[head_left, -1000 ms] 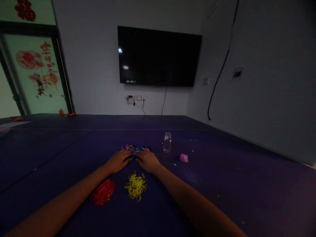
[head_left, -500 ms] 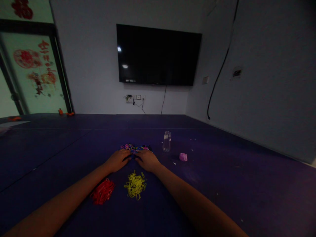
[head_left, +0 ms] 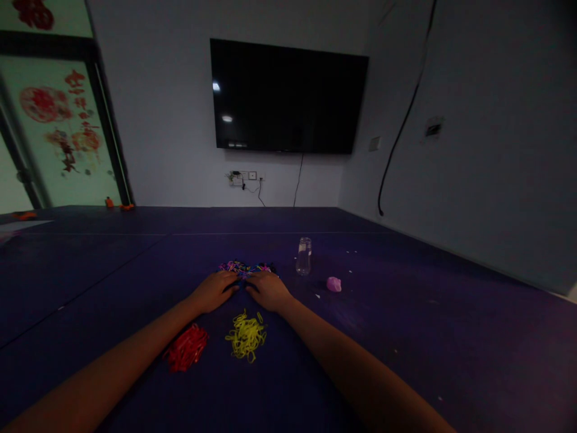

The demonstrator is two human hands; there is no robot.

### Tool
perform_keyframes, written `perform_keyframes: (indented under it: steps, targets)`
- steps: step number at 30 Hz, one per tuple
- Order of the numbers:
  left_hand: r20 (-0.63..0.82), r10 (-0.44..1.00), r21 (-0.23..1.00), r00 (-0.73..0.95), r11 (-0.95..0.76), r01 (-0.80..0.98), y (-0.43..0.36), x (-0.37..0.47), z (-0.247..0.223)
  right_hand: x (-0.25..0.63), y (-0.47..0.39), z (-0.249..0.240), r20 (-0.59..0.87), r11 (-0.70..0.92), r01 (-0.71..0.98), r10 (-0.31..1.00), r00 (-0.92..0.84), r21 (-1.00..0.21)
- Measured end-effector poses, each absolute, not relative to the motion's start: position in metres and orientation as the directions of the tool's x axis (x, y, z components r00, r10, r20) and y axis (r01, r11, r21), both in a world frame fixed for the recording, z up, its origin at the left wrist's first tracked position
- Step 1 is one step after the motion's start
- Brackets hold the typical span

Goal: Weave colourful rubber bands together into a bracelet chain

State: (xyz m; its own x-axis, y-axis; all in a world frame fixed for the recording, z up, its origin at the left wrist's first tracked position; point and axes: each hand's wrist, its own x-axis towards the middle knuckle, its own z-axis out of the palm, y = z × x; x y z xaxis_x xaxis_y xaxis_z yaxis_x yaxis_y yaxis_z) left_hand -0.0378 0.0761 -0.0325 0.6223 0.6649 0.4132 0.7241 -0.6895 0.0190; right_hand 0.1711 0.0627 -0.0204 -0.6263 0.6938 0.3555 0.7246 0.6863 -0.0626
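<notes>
A heap of mixed-colour rubber bands [head_left: 234,266], mostly blue, pink and black, lies on the dark purple surface ahead of me. My left hand [head_left: 217,290] rests at its near left side, fingers stretched over the bands and thumb apart. From the right, my right hand [head_left: 269,290] reaches onto the same heap, its fingers extended and its thumb pointing inward. The fingertips almost meet; some are hidden among the bands. Closer to me are a pile of red rubber bands [head_left: 187,347] by my left forearm and a loose pile of yellow rubber bands [head_left: 246,337] between my arms.
A clear bottle [head_left: 303,257] stands upright right of the heap. Near it lies a pink crumpled lump [head_left: 334,284], with small white scraps around. Beyond the purple surface [head_left: 406,313], a television [head_left: 288,99] hangs on the wall, and a black cable [head_left: 401,132] runs down at right.
The view has tipped very slightly, so everything sits a little higher in the picture. Both hands stay at the mixed heap with hardly any visible movement.
</notes>
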Motion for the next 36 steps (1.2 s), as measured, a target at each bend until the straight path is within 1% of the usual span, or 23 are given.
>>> perform_keyframes:
  steps: [6, 15, 23, 30, 36]
  targets:
    - [0.427, 0.658, 0.017, 0.62, -0.691, 0.722, 0.0774, -0.0384, -0.034, 0.1711, 0.064, -0.0217, 0.368, 0.699, 0.714, 0.673, -0.642, -0.031]
    - [0.406, 0.677, 0.018, 0.614, -0.678, 0.735, 0.0742, -0.0368, -0.0309, 0.1701, 0.0658, -0.0235, 0.364, 0.702, 0.712, 0.662, -0.655, 0.004]
    - [0.424, 0.671, 0.016, 0.609, -0.678, 0.735, 0.0747, -0.0361, -0.0328, 0.1709, 0.0637, -0.0215, 0.366, 0.706, 0.708, 0.662, -0.654, -0.01]
    - [0.419, 0.664, 0.011, 0.619, -0.686, 0.728, 0.0759, -0.0368, -0.0328, 0.1704, 0.061, -0.0178, 0.35, 0.7, 0.714, 0.667, -0.658, 0.008]
    - [0.422, 0.661, 0.033, 0.62, -0.695, 0.718, 0.0742, -0.0371, -0.0308, 0.1694, 0.0609, -0.0172, 0.335, 0.692, 0.722, 0.676, -0.656, 0.015]
